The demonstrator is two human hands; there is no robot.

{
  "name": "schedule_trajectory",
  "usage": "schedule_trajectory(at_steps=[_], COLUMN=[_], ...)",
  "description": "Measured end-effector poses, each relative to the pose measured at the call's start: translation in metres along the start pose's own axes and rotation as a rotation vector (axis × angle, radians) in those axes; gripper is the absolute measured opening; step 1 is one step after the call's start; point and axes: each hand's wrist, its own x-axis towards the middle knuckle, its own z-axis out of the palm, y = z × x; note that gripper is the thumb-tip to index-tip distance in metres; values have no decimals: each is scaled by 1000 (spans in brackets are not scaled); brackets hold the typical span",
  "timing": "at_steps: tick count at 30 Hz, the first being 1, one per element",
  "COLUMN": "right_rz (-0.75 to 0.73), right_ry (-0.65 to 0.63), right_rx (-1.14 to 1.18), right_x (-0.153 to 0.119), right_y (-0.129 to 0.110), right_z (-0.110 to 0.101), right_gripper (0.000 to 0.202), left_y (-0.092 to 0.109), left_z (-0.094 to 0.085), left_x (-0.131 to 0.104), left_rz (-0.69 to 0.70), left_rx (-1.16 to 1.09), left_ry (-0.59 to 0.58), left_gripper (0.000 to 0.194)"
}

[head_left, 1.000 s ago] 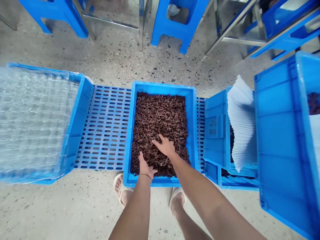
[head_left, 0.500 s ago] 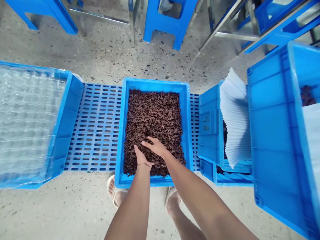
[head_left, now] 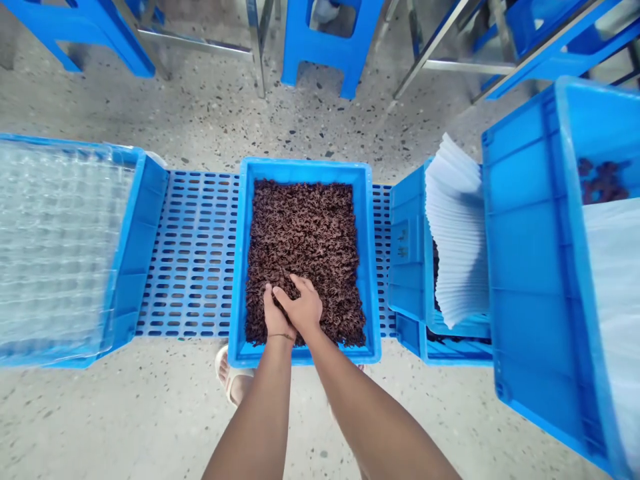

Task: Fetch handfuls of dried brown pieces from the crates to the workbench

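Note:
A blue crate (head_left: 369, 267) in the middle holds a thick layer of small, dark brown, curly pieces (head_left: 305, 220); what they are I cannot make out. Over the near part of this layer, my left hand (head_left: 277, 317) is cupped, fingers curved around some of the pieces. My right hand (head_left: 306, 308) meets it from the right, its fingers bent over the same small heap and the wrists touching. Some of the pieces show between the two hands; my palms hide the rest.
The crate stands on a perforated blue platform (head_left: 193, 253). At left, a crate holds clear plastic trays (head_left: 50, 247). At right are stacked crates with pleated white paper (head_left: 457, 233) and a tilted larger crate (head_left: 523, 267). Blue stools (head_left: 333, 40) and metal legs stand beyond.
My hands have come together, the right moving left and inward, and both have closed around some brown pieces. The view has shifted slightly.

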Motion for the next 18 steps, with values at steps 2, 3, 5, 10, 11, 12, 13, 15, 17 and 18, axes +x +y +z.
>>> schedule_trajectory(at_steps=[2, 3, 5, 10, 11, 12, 13, 15, 17, 18], right_rz=[-58, -81, -112, -133, -129, -123, -117, -105, -87, -70], right_ry=[53, 75, 105, 69, 47, 23, -5, -64, -116, -135], right_rx=[55, 85, 145, 245, 246, 240, 228, 190, 133, 97], right_x=[-5, -7, -8, -1, 1, 3, 5, 10, 18, 24], right_y=[-10, -13, -15, 6, 12, 18, 24, 35, 44, 47], right_z=[-5, -8, -15, -16, -13, -10, -6, -2, -6, -10], right_gripper=[53, 52, 48, 37, 37, 37, 37, 36, 33, 31], left_y=[11, 16, 24, 24, 21, 17, 14, 10, 10, 12], left_z=[6, 8, 12, 13, 11, 8, 3, -10, -26, -34], left_x=[-15, -23, -36, -41, -36, -30, -23, -8, 6, 12], left_rz=[22, 26, 20, -37, -47, -56, -63, -69, -56, -42], left_rx=[-37, -43, -35, 46, 67, 90, 114, 170, 228, 251], left_ry=[-68, -89, -117, -149, -137, -118, -95, -34, 43, 77], left_gripper=[39, 38, 33, 30, 31, 32, 33, 34, 35, 33])
